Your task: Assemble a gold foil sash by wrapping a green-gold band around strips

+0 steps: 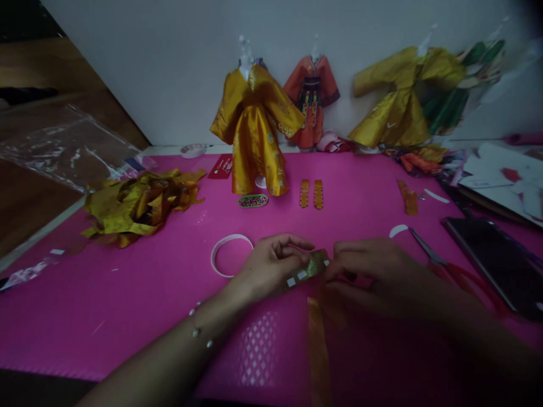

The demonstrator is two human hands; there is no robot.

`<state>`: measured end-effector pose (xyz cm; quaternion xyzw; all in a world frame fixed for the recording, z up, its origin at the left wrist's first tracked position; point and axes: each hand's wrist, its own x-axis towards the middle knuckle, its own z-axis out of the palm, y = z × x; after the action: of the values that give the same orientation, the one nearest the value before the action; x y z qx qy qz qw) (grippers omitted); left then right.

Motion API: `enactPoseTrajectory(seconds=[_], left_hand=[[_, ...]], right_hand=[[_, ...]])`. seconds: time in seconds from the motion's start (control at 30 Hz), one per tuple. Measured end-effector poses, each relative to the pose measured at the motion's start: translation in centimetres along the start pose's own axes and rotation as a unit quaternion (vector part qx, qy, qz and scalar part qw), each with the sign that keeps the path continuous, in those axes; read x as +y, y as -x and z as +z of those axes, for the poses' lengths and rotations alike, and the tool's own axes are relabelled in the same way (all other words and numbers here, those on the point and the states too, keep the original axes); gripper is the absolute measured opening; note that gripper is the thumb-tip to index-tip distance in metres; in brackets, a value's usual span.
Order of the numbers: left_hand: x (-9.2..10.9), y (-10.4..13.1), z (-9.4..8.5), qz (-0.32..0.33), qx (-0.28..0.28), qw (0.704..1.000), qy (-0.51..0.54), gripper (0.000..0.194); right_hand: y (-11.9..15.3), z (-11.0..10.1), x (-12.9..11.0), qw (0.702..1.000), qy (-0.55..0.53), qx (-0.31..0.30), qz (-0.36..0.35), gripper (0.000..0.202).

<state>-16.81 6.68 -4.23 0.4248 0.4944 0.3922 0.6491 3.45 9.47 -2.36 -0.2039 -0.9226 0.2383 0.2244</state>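
Observation:
Between my two hands is a small gold-green fabric piece [314, 264] with white squares along its edge. My left hand [278, 261] pinches its left part with thumb and fingers. At its right end, the fingers of my right hand [360, 268] are pressed together on it, partly dark and blurred. Below the hands a long orange-gold strip [318, 345] runs toward the front edge. A white tape ring [212, 255] lies just left of my left hand. Two short gold strips with dark trim [304, 194] lie beyond the hands.
Dressed doll forms stand at the back, a gold robe [250, 118] nearest. Crumpled gold fabric [144, 206] lies at left. Red-handled scissors [441, 263] and a dark phone [496, 263] are at right, beside papers [504, 175]. The table [161, 305] is pink.

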Motion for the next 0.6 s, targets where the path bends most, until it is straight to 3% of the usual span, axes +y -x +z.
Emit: enactPoseTrajectory(seconds=[0.3, 0.6], left_hand=[[-0.34, -0.20, -0.07, 0.050, -0.030, 0.998, -0.035, 0.029], [-0.53, 0.16, 0.34, 0.071, -0.040, 0.995, -0.063, 0.028]], right_hand=[[-0.22, 0.09, 0.29, 0.994, -0.010, -0.010, 0.112, 0.008], [-0.25, -0.02, 0.33, 0.989, -0.017, -0.044, 0.141, 0.011]])
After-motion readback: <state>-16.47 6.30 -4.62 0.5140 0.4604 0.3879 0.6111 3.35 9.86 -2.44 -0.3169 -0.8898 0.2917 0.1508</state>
